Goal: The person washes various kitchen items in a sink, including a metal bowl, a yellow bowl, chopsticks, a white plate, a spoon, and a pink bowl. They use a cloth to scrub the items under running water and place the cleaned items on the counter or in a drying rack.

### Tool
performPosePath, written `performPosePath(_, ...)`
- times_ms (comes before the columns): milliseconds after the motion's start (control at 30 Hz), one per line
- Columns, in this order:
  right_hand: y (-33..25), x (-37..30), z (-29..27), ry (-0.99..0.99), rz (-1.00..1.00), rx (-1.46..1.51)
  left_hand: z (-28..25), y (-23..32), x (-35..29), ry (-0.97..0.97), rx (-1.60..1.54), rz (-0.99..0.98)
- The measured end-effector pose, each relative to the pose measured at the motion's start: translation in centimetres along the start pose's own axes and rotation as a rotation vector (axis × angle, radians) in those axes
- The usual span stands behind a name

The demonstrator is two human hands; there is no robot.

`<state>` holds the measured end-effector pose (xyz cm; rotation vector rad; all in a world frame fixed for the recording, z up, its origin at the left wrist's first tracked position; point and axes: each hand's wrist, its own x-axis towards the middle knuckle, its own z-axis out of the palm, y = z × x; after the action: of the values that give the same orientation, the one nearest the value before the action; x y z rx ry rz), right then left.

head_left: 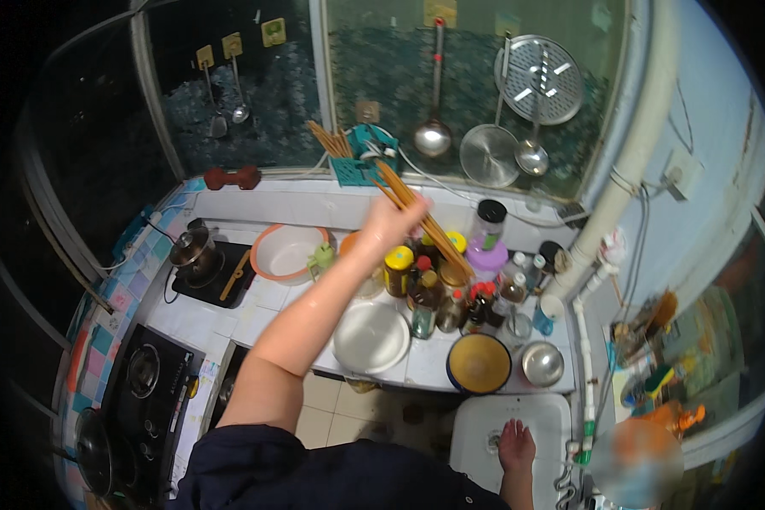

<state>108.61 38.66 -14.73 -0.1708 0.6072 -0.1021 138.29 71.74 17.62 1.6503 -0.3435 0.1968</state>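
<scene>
My left hand [393, 223] reaches over the counter, its fingers wrapped around a bundle of wooden chopsticks [444, 242]. The bundle slants, its upper end beside a teal utensil basket [354, 172] on the window ledge and its lower end above several bottles and jars. More chopsticks [331, 140] stand in the basket's left part. My right hand [516, 446] is over the white sink [472, 425], palm up, fingers stretched out and holding nothing. A yellow-lined bowl [478, 363] and a small metal bowl [542, 364] sit on the counter just beyond the sink.
White plates [371, 337] and an orange-rimmed basin [289, 253] are on the counter. A pot [197, 255] stands on a black cooktop at left, near a gas stove [144, 374]. Ladles and strainers [489, 155] hang at the window. A pipe [585, 340] runs down at right.
</scene>
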Motion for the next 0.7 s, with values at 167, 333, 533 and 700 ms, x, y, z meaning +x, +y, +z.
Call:
performPosePath(167,0.7,1.9,0.1,0.027,-0.123,0.005,-11.5,3.5,10.1,0.491,0.464,0.483)
performPosePath(333,0.6,3.7,-0.4,-0.236,0.107,0.183,-17.5,2.2,19.0,0.679,0.751,0.471)
performPosePath(533,2.0,3.6,1.8,-0.054,-0.099,0.138,-20.5,1.1,24.9,0.628,0.823,0.269)
performPosePath(700,1.1,4.9,-2.9,-0.129,-0.002,0.179,-21.8,1.5,27.1,0.644,0.561,0.265)
